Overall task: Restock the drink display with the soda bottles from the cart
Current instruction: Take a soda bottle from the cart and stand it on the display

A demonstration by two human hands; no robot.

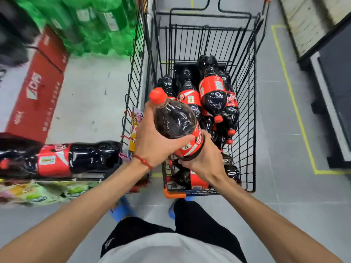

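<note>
Left hand (152, 143) and right hand (207, 160) curled round soda bottle (174, 120), held above cart (247, 114). More bottles (212, 95) lay in cart beyond hands. Display bottles (76, 158) left of hands, wire rack (133, 73) between.

Floor (91, 95): grey tile, yellow tape line (296, 103) down the right side. Standing on it: black wire cart (247, 130) with an orange corner bumper (173, 194), red cardboard boxes (36, 95) at left, a blurred stack of green bottles (98, 25) beyond them, dark cabinet (334, 92) at the right edge.

Cart bed: soda bottles (212, 95), dark cola with red labels and caps, on their sides in a loose heap, some resting on others. Several caps point to the near end. Count unclear.

Display shelf (89, 175) at left, just beside the cart: one cola bottle (85, 156) on its side. Blurred green-labelled packs (43, 194) below it.
</note>
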